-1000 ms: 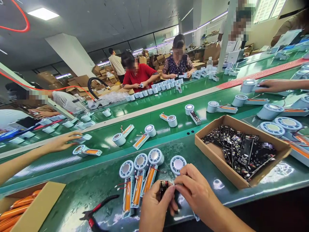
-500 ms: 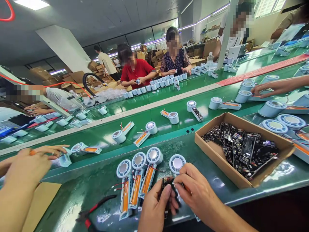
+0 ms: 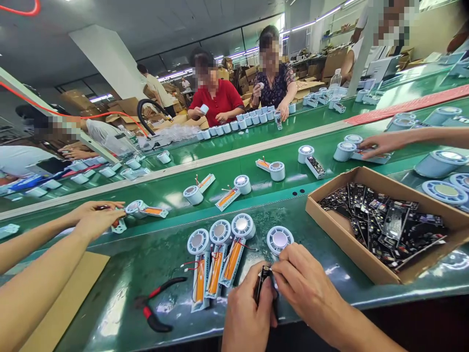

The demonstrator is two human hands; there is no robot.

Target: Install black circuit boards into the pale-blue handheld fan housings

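My left hand (image 3: 247, 310) is closed around a black circuit board (image 3: 264, 281), which it holds tilted up above the bench's front edge. My right hand (image 3: 311, 283) pinches a small wire connector at the top end of that board; the fingers mostly hide it. Just behind my right fingers is a round pale-blue fan head (image 3: 280, 239), its lower part hidden by the hand. To the left of my hands, three fan units (image 3: 220, 232) lie side by side, with orange batteries in their open handles and loose red and black wires.
A cardboard box (image 3: 348, 239) of circuit boards stands at right. Red-and-black cutters (image 3: 150, 305) and flat cardboard (image 3: 69, 298) lie at left. Beyond, a green conveyor (image 3: 168, 195) carries fan units. A co-worker's hands (image 3: 98, 215) work at left, another's hand (image 3: 381, 144) at right.
The view has shifted, moving the scene slightly rightward. The board in my left hand has turned more edge-on, and my right fingertips are now at its top end. The left co-worker's hands have moved over the belt.
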